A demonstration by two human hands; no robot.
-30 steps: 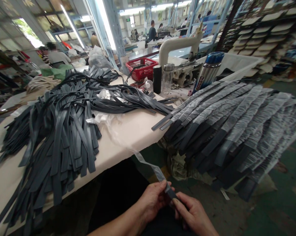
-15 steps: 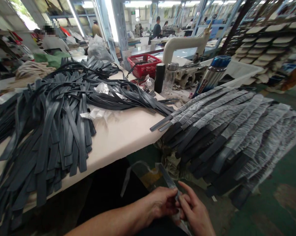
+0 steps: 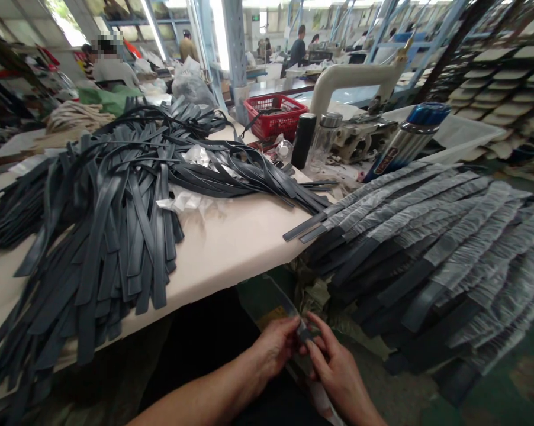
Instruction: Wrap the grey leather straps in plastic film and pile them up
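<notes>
Low in front of my lap, my left hand [image 3: 276, 344] and my right hand [image 3: 335, 364] are close together, both pinching one dark strap [image 3: 306, 335]. Only a short piece of that strap shows between the fingers. Thin clear plastic film [image 3: 285, 300] runs up beyond the fingertips, and more of it hangs below, partly hidden by my right hand. To the right lies a stack of dark straps wrapped in crinkled clear plastic [image 3: 449, 236], their ends bare. On the left, a large heap of unwrapped dark straps [image 3: 111, 219] spreads across the pale table [image 3: 231, 242].
Behind the straps stand a red basket [image 3: 276, 121], a black bottle [image 3: 303, 142], a clear bottle [image 3: 324, 145] and a steel-and-blue flask [image 3: 409, 139]. A cream sewing machine [image 3: 360, 74] is beyond them. Several people sit or stand farther back.
My hands have moved slightly up and left in the picture. The strap end that stuck out beyond my left fingers is now between both hands. The camera has turned a little left.
</notes>
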